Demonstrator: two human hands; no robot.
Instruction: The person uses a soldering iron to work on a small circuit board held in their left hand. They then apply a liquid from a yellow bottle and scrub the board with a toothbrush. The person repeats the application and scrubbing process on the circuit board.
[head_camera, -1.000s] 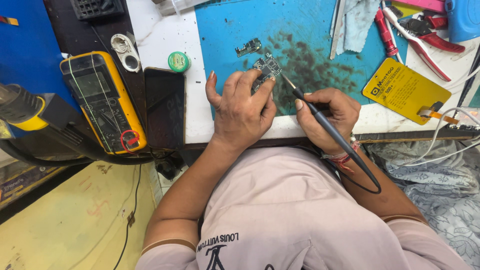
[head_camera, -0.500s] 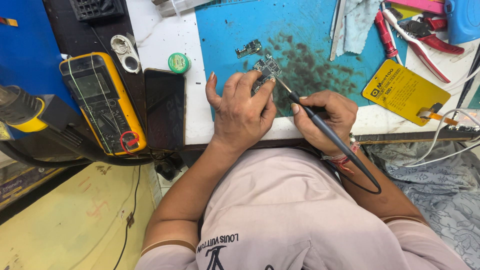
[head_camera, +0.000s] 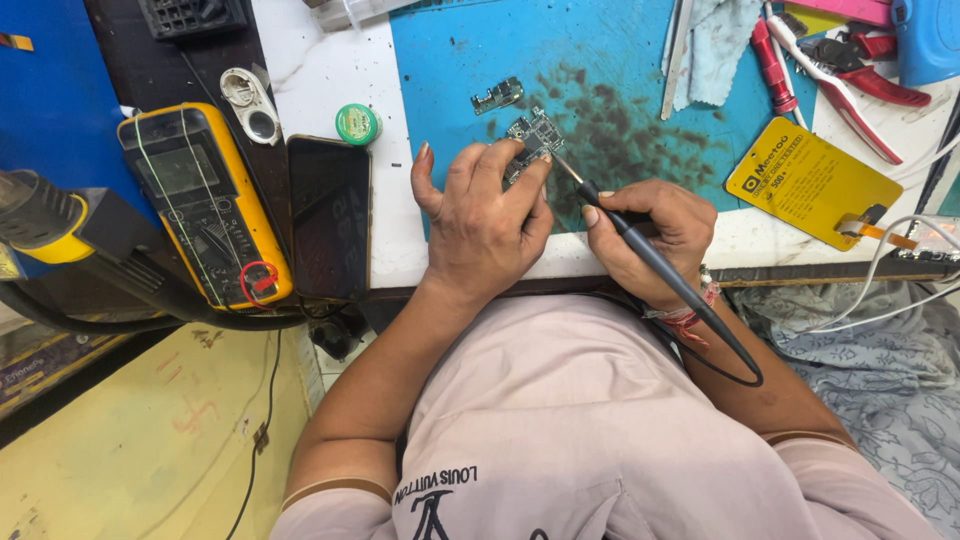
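Pinning a small circuit board (head_camera: 533, 140) flat against the blue mat (head_camera: 620, 60) at upper centre, the left hand (head_camera: 480, 215) steadies it so the right hand (head_camera: 650, 235), fingers clamped pen-style round a soldering iron (head_camera: 640, 250), can bring the tip onto it.

Yellow multimeter (head_camera: 205, 205) at left, partly on dark bench strip. Black phone (head_camera: 329, 217) face-up just beside it, on white table edge (head_camera: 330, 70). Small green round tin (head_camera: 356, 124) above phone; metal magnifier loupe (head_camera: 253, 103) left of tin. Detached metal shield piece (head_camera: 498, 96) on stained blue mat (head_camera: 620, 50). Grey-blue cloth (head_camera: 718, 50) at mat's top, beside red-handled pliers (head_camera: 850, 75). Yellow card (head_camera: 812, 182) on mat's right corner. White cables (head_camera: 900, 290) trailing off right edge. Yellow-and-black hot-air tool (head_camera: 45, 215) far left.
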